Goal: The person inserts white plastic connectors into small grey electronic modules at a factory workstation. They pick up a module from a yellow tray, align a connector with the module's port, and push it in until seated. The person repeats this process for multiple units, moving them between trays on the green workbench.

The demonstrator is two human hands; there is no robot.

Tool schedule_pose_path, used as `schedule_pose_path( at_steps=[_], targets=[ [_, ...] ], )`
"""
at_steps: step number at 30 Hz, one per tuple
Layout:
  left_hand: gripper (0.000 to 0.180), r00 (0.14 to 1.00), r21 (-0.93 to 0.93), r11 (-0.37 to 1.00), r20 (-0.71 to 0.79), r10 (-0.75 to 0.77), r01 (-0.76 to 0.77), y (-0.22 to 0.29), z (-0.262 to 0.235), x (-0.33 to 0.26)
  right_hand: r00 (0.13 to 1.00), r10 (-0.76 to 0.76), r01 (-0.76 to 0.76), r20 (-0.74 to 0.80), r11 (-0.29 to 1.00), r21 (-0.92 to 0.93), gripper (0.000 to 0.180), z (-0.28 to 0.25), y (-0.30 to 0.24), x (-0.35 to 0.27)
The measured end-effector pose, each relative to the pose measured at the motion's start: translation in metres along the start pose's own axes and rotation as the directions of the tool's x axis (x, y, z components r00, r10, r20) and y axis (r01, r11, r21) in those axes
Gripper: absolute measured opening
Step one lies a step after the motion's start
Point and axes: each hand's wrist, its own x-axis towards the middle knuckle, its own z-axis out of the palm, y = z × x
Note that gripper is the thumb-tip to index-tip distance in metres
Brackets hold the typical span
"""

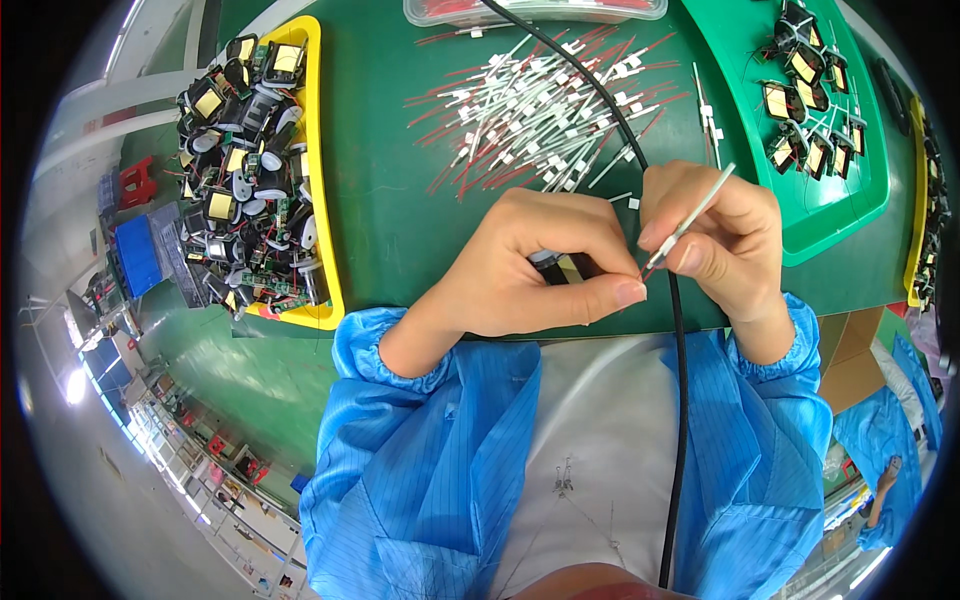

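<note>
My left hand is closed around a small black electronic part with a yellow patch, mostly hidden by the fingers. Its thumb and forefinger pinch together at a thin reddish wire end. Between the thumb and fingers of my right hand is a wire lead with a white sleeve and a small white connector. The lead slants up and to the right, its red end meeting my left fingertips. Just beyond both hands, a loose heap of similar white and red wire leads lies on the green tabletop.
A yellow bin on the left is heaped with black and grey electronic parts. On the right, a green tray holds several black parts with yellow patches. A black cable runs past my hands. A clear plastic box stands at the back.
</note>
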Motion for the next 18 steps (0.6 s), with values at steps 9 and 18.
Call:
schedule_pose_path(
  at_steps=[9, 18],
  targets=[
    [0.003, 0.999, 0.060, 0.998, 0.030, 0.020, -0.022, -0.001, -0.009, -0.002, 0.984, -0.078, 0.080, -0.160, 0.997, 0.003, 0.017, -0.014, -0.010, -0.001],
    [0.027, 0.976, -0.126, 0.982, -0.149, -0.162, 0.144, -0.006, -0.002, -0.004, 0.921, -0.248, 0.172, -0.300, 0.950, -0.260, 0.021, -0.010, -0.014, -0.003]
  ],
)
